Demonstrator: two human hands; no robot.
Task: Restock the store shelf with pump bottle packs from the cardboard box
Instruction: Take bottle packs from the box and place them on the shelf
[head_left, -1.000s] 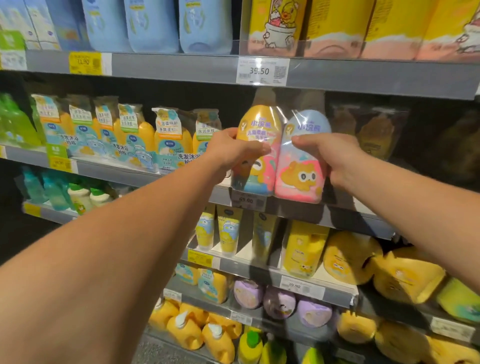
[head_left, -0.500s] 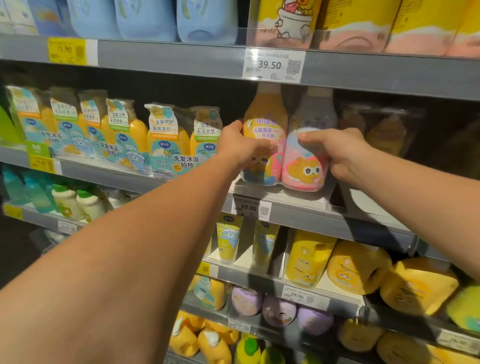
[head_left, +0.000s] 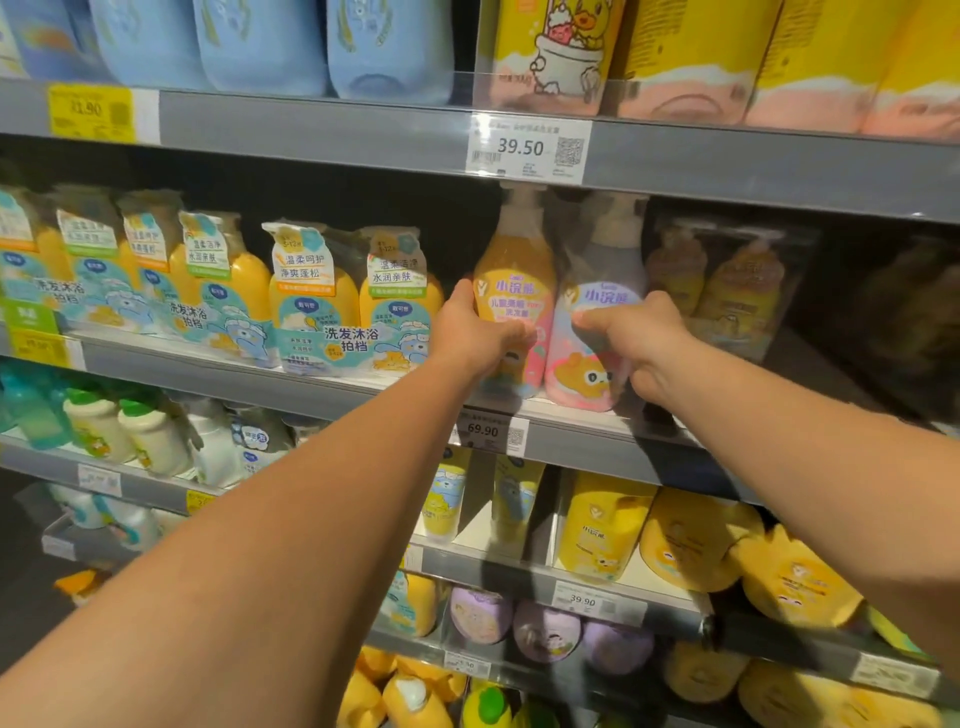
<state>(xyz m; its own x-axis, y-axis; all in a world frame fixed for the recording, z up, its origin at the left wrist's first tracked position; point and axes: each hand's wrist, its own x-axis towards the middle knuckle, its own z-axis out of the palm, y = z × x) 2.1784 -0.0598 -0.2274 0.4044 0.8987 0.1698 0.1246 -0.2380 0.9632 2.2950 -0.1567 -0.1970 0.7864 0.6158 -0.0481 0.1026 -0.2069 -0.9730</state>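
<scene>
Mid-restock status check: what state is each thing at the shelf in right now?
pump bottle pack: upright, base on the shelf near its front edge, held on both sides.
left hand: grips the pack's left side.
right hand: grips the pack's right side, thumb across the front.
neighbouring pack: upright, set further back, untouched.
blue-label packs: upright in a row, untouched.

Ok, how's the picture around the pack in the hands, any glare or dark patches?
Head view: the pump bottle pack is well lit, labels readable, faint sheen on its wrap; the dim pack to its right sits in deep shadow; the shelf rail looks bowed by the wide lens.
</scene>
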